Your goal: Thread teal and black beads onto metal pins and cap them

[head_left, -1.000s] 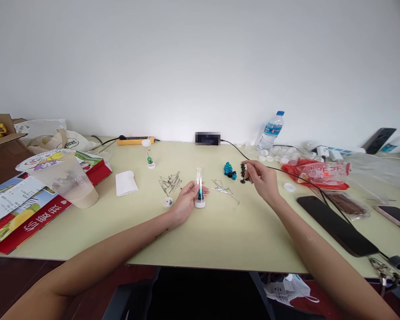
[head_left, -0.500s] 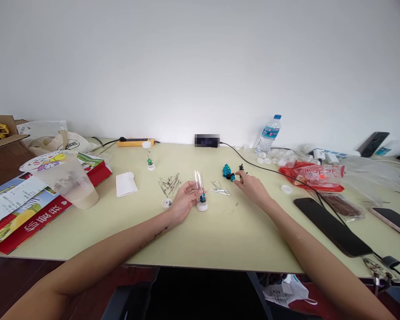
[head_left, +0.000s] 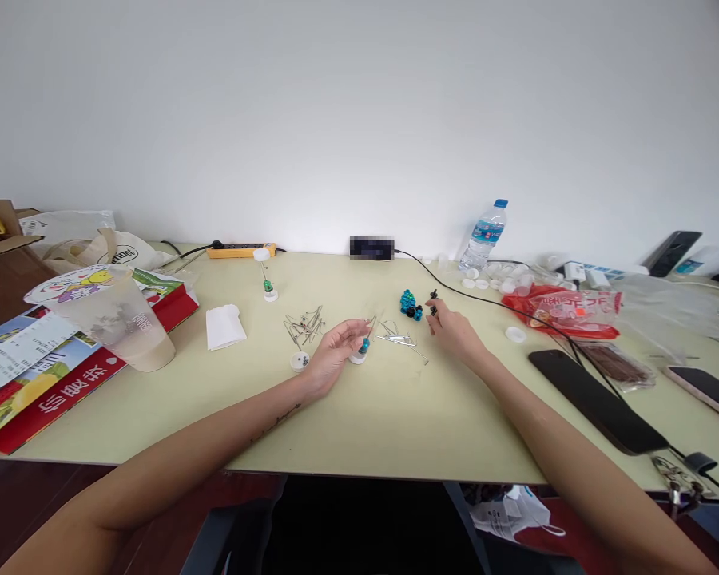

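My left hand is closed round a clear tube with a white cap at its bottom and teal and black beads inside. The tube leans, and its upper part is hard to see. My right hand has its fingertips together at a few small black pieces; what is between them is hidden. Just left of those lies a cluster of teal and black beads. Bent metal pins lie between my hands. More pins and a small white cap with balls are left of my left hand.
Farther back stands another capped tube with a green piece. A drink cup and red box are at left. A water bottle, white caps, red bag and black phone are at right.
The tube in my left hand has tipped from nearly upright, its base moving slightly left and up. My right hand has shifted slightly right beside the black pieces. The view has moved a little.
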